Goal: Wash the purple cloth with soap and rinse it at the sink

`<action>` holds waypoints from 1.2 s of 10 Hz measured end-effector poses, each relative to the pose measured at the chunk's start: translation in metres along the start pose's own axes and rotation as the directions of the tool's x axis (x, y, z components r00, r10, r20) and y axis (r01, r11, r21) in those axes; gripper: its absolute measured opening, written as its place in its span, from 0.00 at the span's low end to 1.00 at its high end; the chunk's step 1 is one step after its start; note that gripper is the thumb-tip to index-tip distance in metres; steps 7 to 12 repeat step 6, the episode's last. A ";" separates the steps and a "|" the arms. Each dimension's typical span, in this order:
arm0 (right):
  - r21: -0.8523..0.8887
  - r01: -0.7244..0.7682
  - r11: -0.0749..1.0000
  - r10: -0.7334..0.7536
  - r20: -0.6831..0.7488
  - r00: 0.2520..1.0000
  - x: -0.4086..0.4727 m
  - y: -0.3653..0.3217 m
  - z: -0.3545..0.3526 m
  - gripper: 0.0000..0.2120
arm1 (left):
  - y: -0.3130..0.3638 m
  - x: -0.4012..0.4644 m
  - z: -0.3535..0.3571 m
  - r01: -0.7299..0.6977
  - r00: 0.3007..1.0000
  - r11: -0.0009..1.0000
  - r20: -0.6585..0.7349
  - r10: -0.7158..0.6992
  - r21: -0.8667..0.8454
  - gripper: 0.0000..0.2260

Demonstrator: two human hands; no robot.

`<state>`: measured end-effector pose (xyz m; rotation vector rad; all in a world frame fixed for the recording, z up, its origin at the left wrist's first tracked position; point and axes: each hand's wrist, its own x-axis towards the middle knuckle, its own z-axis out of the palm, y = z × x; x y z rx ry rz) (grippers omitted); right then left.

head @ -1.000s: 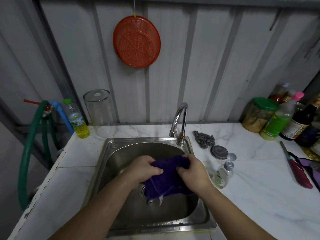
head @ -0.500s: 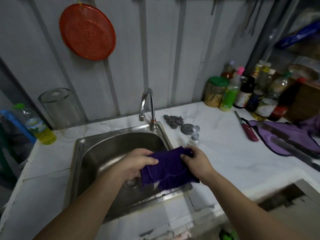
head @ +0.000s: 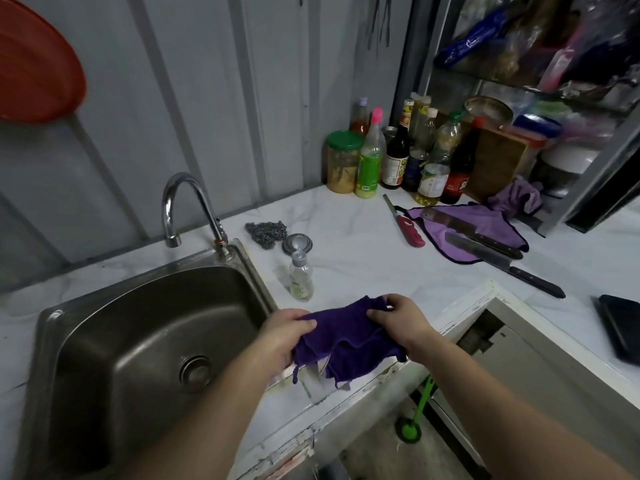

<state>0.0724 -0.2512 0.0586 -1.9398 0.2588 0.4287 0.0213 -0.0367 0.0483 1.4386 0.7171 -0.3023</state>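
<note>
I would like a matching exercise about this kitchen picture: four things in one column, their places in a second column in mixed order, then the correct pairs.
Things:
1. purple cloth
2. small clear bottle
3. steel scourer
4. red lighter

Places:
A. behind the round metal lid
B. left of the lilac cloth with two knives
C. held in both hands
D. on the counter beside the sink

Pairs: 1-C, 2-D, 3-A, 4-B

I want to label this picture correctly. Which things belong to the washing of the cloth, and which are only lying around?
For the job: purple cloth, left hand, right hand, sink, tap, soap bottle.

Lying about: scourer, lighter, two knives, lilac cloth, sauce bottles, jar.
</note>
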 end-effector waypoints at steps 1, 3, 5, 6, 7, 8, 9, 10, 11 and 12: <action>-0.124 -0.003 0.992 0.007 0.037 0.999 0.025 0.007 -0.005 0.08 | -0.016 0.025 0.016 -0.036 0.993 0.998 -0.110 0.042 0.056 0.09; -0.578 0.169 0.798 -0.055 0.210 0.976 0.073 0.020 -0.002 0.19 | -0.035 0.052 0.037 -0.025 0.933 0.831 -0.285 0.218 0.555 0.12; -0.811 0.265 0.522 -0.071 0.269 0.961 0.086 0.016 -0.001 0.15 | -0.034 0.047 0.046 0.056 0.897 0.501 -0.264 0.354 0.864 0.07; -0.879 0.368 0.304 -0.195 0.321 0.927 0.075 -0.006 0.012 0.16 | -0.034 0.041 0.040 -0.007 0.895 0.567 -0.248 0.371 0.824 0.08; -0.879 0.368 0.304 -0.195 0.321 0.927 0.075 -0.006 0.012 0.16 | -0.034 0.041 0.040 -0.007 0.895 0.567 -0.248 0.371 0.824 0.08; -0.879 0.368 0.304 -0.195 0.321 0.927 0.075 -0.006 0.012 0.16 | -0.034 0.041 0.040 -0.007 0.895 0.567 -0.248 0.371 0.824 0.08; -0.879 0.368 0.304 -0.195 0.321 0.927 0.075 -0.006 0.012 0.16 | -0.034 0.041 0.040 -0.007 0.895 0.567 -0.248 0.371 0.824 0.08; -0.879 0.368 0.304 -0.195 0.321 0.927 0.075 -0.006 0.012 0.16 | -0.034 0.041 0.040 -0.007 0.895 0.567 -0.248 0.371 0.824 0.08; -0.879 0.368 0.304 -0.195 0.321 0.927 0.075 -0.006 0.012 0.16 | -0.034 0.041 0.040 -0.007 0.895 0.567 -0.248 0.371 0.824 0.08; -0.879 0.368 0.304 -0.195 0.321 0.927 0.075 -0.006 0.012 0.16 | -0.034 0.041 0.040 -0.007 0.895 0.567 -0.248 0.371 0.824 0.08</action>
